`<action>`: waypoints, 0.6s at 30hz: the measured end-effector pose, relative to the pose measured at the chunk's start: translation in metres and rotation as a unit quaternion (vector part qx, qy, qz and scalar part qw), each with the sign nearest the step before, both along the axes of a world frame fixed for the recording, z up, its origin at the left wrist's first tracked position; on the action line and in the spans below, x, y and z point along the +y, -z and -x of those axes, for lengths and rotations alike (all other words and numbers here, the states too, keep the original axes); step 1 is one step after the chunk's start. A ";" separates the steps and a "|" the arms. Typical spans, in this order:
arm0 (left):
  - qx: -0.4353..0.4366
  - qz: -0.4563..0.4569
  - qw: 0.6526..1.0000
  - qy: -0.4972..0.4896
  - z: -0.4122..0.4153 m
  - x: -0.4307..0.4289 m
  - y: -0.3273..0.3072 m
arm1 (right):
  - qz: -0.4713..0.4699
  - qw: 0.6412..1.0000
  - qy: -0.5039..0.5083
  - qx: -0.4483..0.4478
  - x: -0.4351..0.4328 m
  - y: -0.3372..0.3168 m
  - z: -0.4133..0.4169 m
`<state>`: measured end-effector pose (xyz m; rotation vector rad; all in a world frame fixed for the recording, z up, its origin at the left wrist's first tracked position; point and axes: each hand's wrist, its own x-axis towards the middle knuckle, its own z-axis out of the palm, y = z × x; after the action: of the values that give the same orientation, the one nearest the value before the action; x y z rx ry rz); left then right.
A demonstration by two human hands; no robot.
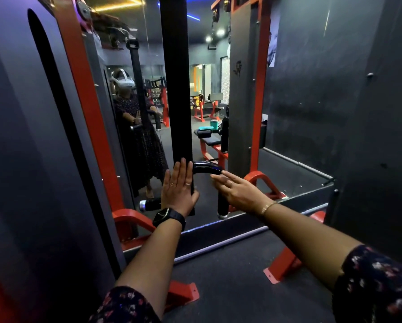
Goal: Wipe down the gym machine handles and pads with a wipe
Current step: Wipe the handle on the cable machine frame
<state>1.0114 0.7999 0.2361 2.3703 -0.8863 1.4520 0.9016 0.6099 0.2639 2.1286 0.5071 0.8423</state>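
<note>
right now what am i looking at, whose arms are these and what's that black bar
This is one picture from a camera worn on a person's head, so the two arms are their own, reaching forward. The left hand, with the watch, lies flat against a hanging black strap. The right hand is open at the bend of the curved black handle under that strap. Behind is a mirror showing the gym. Both hands hold nothing.
</note>
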 end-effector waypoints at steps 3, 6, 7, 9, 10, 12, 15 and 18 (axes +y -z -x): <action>-0.003 0.004 1.000 0.006 -0.003 -0.001 0.002 | 0.011 0.998 0.039 0.054 -0.005 0.024 0.012; 0.000 0.010 1.000 0.009 -0.004 -0.004 0.003 | 0.036 0.991 0.021 0.128 0.006 0.030 0.010; -0.002 0.009 1.000 0.006 -0.004 -0.004 0.003 | 0.044 0.993 -0.013 0.110 0.010 0.026 0.008; -0.010 0.002 1.000 0.001 -0.006 -0.003 0.004 | 0.037 0.994 -0.089 0.061 0.019 0.011 0.001; -0.015 -0.003 1.000 -0.001 -0.005 -0.002 0.004 | 0.035 0.992 -0.117 0.045 0.025 0.002 -0.003; -0.015 -0.009 1.000 -0.003 -0.005 0.000 0.002 | 0.037 0.988 -0.145 0.030 0.032 -0.013 -0.009; -0.003 -0.015 1.000 -0.002 -0.005 0.001 0.003 | 0.039 0.994 -0.099 0.025 0.024 -0.011 -0.009; -0.001 -0.008 1.000 0.009 -0.005 0.001 0.004 | 0.030 0.999 -0.013 0.012 0.007 0.016 -0.004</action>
<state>1.0159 0.8013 0.2321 2.3674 -0.9211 1.4462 0.9051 0.6168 0.2482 2.0835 0.5654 0.8079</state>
